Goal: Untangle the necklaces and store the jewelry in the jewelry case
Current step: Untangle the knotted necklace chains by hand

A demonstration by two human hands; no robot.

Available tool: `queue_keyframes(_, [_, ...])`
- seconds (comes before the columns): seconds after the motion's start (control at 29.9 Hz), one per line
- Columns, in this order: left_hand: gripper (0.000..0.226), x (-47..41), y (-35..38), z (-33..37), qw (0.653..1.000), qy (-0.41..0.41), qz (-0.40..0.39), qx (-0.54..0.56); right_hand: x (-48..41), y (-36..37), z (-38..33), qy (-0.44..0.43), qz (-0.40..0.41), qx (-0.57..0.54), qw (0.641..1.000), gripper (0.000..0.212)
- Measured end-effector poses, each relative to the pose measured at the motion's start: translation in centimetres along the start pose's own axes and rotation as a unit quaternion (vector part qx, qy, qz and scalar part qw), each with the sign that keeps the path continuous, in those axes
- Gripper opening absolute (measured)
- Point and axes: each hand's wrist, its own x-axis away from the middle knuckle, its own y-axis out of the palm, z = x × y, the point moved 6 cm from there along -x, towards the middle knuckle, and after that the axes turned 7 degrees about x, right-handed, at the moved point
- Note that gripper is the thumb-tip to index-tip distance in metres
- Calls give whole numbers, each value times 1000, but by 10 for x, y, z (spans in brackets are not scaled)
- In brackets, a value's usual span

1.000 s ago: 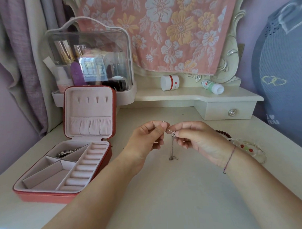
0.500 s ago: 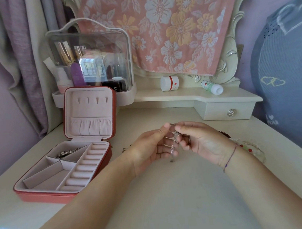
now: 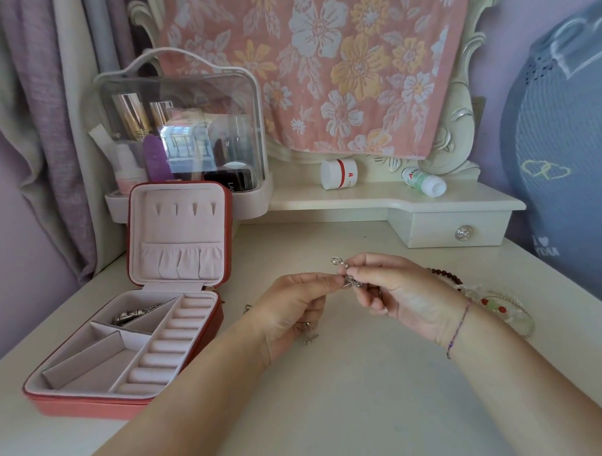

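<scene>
Above the middle of the dressing table, my left hand [image 3: 293, 308] and my right hand [image 3: 394, 289] meet and both pinch a thin silver necklace [image 3: 346, 273] between the fingertips. Its clasp end sticks up above my right fingers, and a small pendant end hangs below my left palm. The red jewelry case [image 3: 207, 325] lies open at the left, lid upright, with a silver piece [image 3: 132, 315] in its back compartment. Its other compartments and ring rolls hold nothing.
A dark bead bracelet [image 3: 444, 274] and a clear beaded bracelet [image 3: 504, 311] lie on the table behind my right wrist. A clear cosmetics box [image 3: 180, 136] stands behind the case. A white jar [image 3: 338, 173] and a small bottle [image 3: 424, 182] sit on the shelf above a little drawer [image 3: 460, 232].
The chain hung straight down between my hands a second ago. Now it is bunched up at my fingertips, and my left hand has turned palm up with the pendant end under it.
</scene>
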Motion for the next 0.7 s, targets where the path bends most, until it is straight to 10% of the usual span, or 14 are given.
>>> queue_keyframes(0.7, [12, 0, 2, 5, 998, 45, -19, 31, -4, -5, 2, 4, -28, -167, 986, 18])
